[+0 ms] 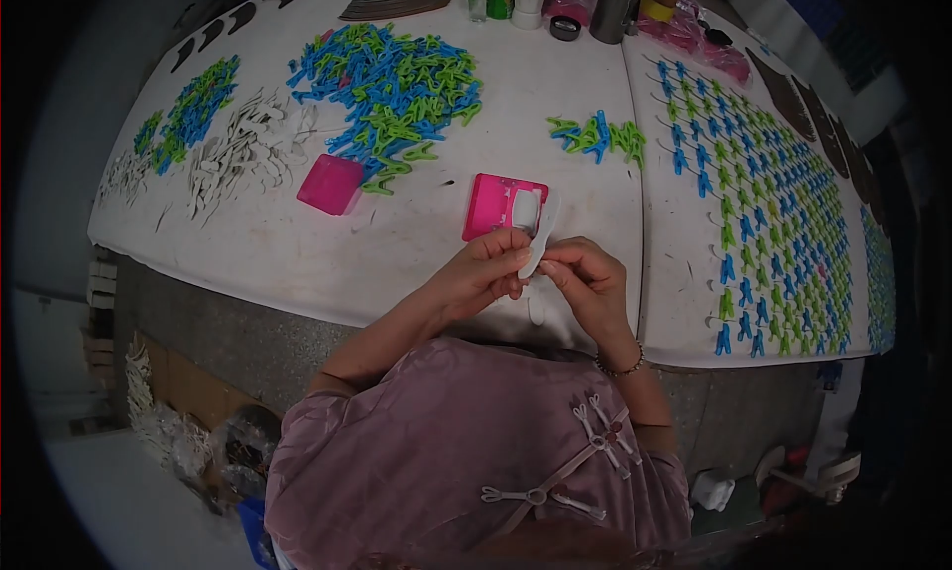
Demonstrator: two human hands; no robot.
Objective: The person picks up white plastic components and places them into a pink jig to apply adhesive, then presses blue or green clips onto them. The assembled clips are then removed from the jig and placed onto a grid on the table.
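A white, elongated curved piece (541, 238) is pinched between the fingers of my left hand (493, 269), tilted up over the table's near edge. My right hand (587, 284) is closed at the piece's lower right side; whatever its fingertips pinch is too small to make out. Just beyond both hands lies a pink tray (486, 207) with a white item (526, 210) in it. Another white strip (536, 308) hangs or lies below my hands near the edge. A second pink box (330, 184) stands to the left.
Blue and green clips lie in a large heap (407, 84), a small group (600, 138) and rows (773, 213) at right. White pieces (243, 153) are piled at left. Bottles and a dark tumbler (617, 9) stand at the back. A seam crosses the white table (416, 262).
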